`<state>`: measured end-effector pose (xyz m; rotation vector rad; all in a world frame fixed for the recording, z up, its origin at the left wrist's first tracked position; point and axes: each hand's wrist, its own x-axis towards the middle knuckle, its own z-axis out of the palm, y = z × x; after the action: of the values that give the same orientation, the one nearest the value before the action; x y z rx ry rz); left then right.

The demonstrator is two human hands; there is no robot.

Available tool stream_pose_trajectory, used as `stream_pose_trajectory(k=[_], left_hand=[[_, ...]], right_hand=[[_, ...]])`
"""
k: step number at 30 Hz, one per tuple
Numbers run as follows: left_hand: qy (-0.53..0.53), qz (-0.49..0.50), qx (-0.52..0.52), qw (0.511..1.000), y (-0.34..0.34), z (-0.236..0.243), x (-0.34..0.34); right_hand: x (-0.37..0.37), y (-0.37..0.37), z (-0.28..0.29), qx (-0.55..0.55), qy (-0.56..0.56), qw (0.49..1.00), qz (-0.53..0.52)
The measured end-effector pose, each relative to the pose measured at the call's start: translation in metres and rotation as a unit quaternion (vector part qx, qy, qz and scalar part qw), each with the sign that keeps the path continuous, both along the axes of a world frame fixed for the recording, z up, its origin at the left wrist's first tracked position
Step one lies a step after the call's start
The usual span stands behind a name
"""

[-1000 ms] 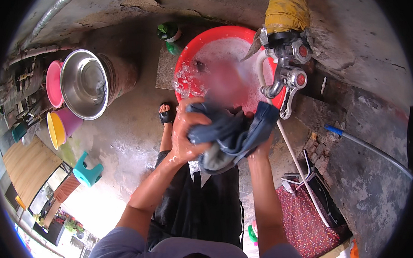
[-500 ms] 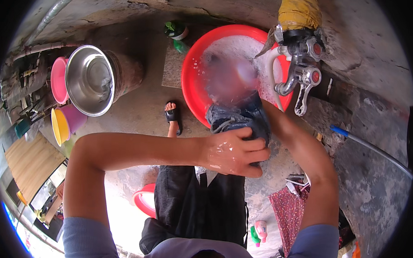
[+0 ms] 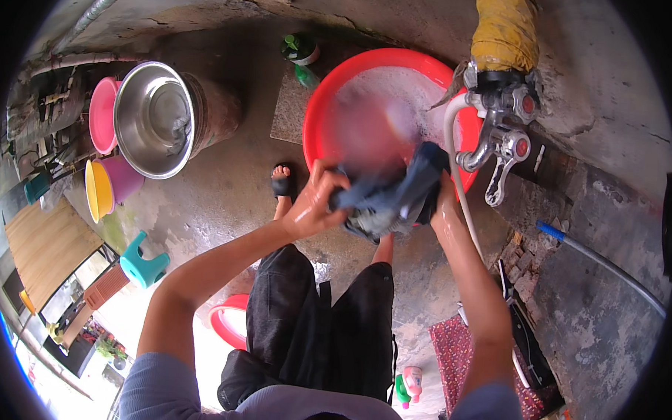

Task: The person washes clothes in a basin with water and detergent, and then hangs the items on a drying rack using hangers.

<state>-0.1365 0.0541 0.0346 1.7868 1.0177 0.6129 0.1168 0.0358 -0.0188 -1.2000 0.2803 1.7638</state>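
A wet dark-blue garment (image 3: 407, 192), with a greyish part hanging below, is bunched between my two hands at the near edge of a red basin (image 3: 315, 117). My left hand (image 3: 318, 200) grips its left end with curled fingers. On the other end, my right hand (image 3: 444, 208) is closed, its fingers mostly hidden behind the cloth. White suds (image 3: 411, 83) float on the water in the basin. A blurred patch covers the middle of the basin, so what lies there cannot be made out.
A tap (image 3: 501, 145) with a pale hose (image 3: 451, 125) stands at the basin's right. Left are a steel bowl (image 3: 150, 122), a pink basin (image 3: 102, 115) and a yellow-and-purple bucket (image 3: 100, 191). Green bottles (image 3: 301, 52) stand behind; a teal stool (image 3: 143, 262) is at lower left.
My left hand has drawn back to the left, and its arm no longer crosses my body. The garment has opened out between my hands, which are further apart. The view has shifted slightly.
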Motion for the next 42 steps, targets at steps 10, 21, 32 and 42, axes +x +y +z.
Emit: stream_pose_trajectory(k=[10,21,32,42], left_hand=[[-0.058,-0.126,0.395,0.908,0.132,0.135,0.111],[0.040,-0.036,0.462,0.885,0.138,0.128,0.165],[-0.114,0.023,-0.236,0.965,0.076,-0.033,0.068],[-0.553,0.275,-0.505,0.603,0.047,-0.043,0.075]], right_hand=[[-0.031,-0.014,0.028,0.090,-0.331,0.939,-0.020],[-0.037,0.031,0.031,0.055,-0.330,0.942,0.014],[-0.026,0.034,0.046,0.143,-0.272,0.949,0.073],[-0.014,0.018,0.056,0.049,-0.166,0.976,0.132]])
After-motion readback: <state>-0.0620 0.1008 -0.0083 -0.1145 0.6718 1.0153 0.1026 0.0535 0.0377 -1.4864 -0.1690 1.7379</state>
